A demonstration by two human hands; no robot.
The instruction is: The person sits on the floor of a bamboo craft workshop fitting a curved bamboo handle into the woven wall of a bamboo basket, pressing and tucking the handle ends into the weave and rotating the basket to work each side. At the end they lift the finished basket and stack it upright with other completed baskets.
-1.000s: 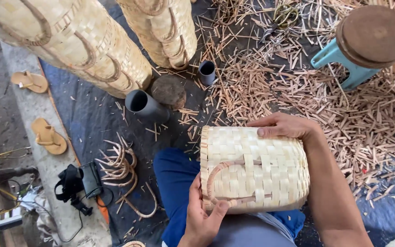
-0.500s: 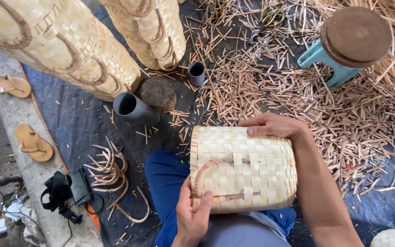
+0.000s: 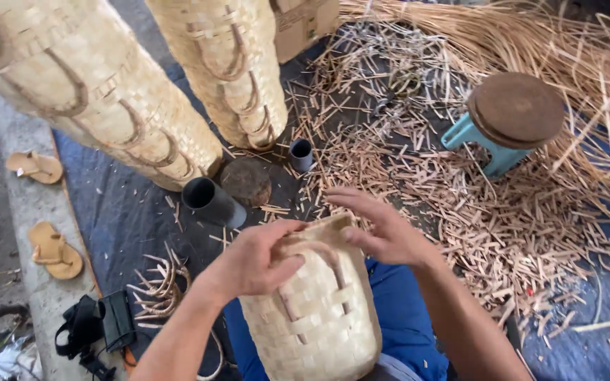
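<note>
1. Fingers of the left hand [image 3: 252, 262] are curled and pressed together over the near rim of the woven basket [image 3: 315, 310], thumb gripping its upper edge; fingers of the right hand [image 3: 383, 229] are spread and slightly bent, tips resting on the far rim at about 2 o'clock from the left hand.
2. The woven basket stands on the lap over the blue trousers [image 3: 407, 328], at 6 o'clock in the view; its long axis runs from the person's body up towards 12 o'clock, mouth end away, directly under both sets of fingers; a cane handle loop [image 3: 323, 264] lies on its face between the two hands; both hands touch it, the left wrapping it more fully.
3. At 9 o'clock lie a pair of sandals [image 3: 44, 212]; at 7 o'clock a black strap bundle [image 3: 97, 324] and curved cane pieces [image 3: 160, 286].
4. At 11 o'clock two tall stacks of finished baskets [image 3: 142, 106] lean; just below them a black pipe section [image 3: 210, 201] and a round block [image 3: 247, 181].
5. At 2 o'clock a blue stool [image 3: 506, 123] stands amid cane offcuts [image 3: 474, 212].
</note>
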